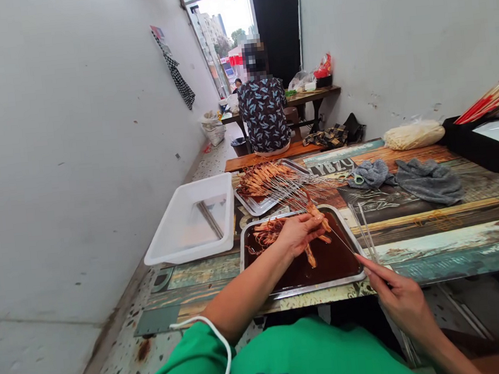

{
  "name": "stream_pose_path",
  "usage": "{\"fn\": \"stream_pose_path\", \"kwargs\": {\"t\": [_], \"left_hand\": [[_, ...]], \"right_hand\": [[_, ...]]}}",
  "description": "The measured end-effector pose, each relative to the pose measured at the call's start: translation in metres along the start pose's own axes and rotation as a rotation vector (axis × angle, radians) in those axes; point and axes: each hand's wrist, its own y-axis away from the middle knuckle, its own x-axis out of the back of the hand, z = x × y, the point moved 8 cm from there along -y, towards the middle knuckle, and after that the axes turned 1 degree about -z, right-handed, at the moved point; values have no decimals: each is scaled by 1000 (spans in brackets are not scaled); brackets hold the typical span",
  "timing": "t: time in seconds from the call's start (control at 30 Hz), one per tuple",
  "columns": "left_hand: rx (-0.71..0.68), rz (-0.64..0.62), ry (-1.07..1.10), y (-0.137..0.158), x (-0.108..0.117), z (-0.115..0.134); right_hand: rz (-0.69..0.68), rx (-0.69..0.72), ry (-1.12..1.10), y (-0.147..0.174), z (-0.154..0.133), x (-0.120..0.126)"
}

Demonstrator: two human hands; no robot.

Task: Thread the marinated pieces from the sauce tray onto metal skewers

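My left hand (299, 236) is closed on a pinkish-orange squid piece (317, 214) above a metal tray (244, 259) of dark brown sauce. In my right hand (394, 288), at the tray's right edge, a thin metal skewer (342, 240) is pinched, its far end reaching the squid piece. Whether the tip has pierced it, I cannot tell. More squid pieces (268, 232) with stringy reddish tentacles lie in the sauce, partly behind my left hand. Beyond, a second metal tray (258, 208) bears a heap of skewered squid (266, 178), the bare skewer ends pointing right.
A white plastic tub (170, 241) stands left, with metal skewers (211, 220) inside. Loose skewers (365, 231) lie right of the sauce tray. Grey cloths (429, 180), a bagged pale bundle (414, 134) and a black box (470, 145) sit farther right. A person (264, 115) sits ahead.
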Motion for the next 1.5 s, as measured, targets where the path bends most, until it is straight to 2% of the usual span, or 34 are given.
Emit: {"fn": "stream_pose_path", "kwargs": {"t": [0.17,0.23,0.3,0.43,0.57,0.73,0.83,0.97,1.07,1.13,1.2,1.27,1.37,1.43,1.5], "left_hand": [[21,54,-24,2,0,-3],[45,91,-49,3,2,-5],[43,126,-84,4,7,-6],[-137,178,-287,6,23,10],[-320,194,-695,14,35,32],[-439,46,-1214,28,27,37],[-505,-103,-1419,34,16,26],[-599,-343,-1568,38,-1,9],[-552,-471,-1620,37,-7,-1],[-522,-491,-1667,36,-8,-4],[-514,-393,-1710,36,-7,-1],[-500,-184,-1725,35,-3,6],[-337,105,-1780,35,8,9],[-183,180,-1861,34,14,4],[-103,189,-1929,32,14,0]], "right_hand": [[-33,49,59,-1,-1,-4],[-12,124,161,0,0,-1],[6,207,356,2,2,1],[-68,324,811,4,7,-3],[-199,384,1033,-1,2,-8],[-321,403,1075,-10,2,-10],[-286,382,972,-11,9,-6],[-178,281,836,-10,18,1],[-205,256,803,-8,14,-3],[-240,261,775,-8,10,-7],[-236,246,738,-11,9,-7],[-170,212,654,-15,10,-1],[-39,165,533,-21,19,10],[16,140,519,-24,27,15],[48,118,505,-26,32,18]]}}
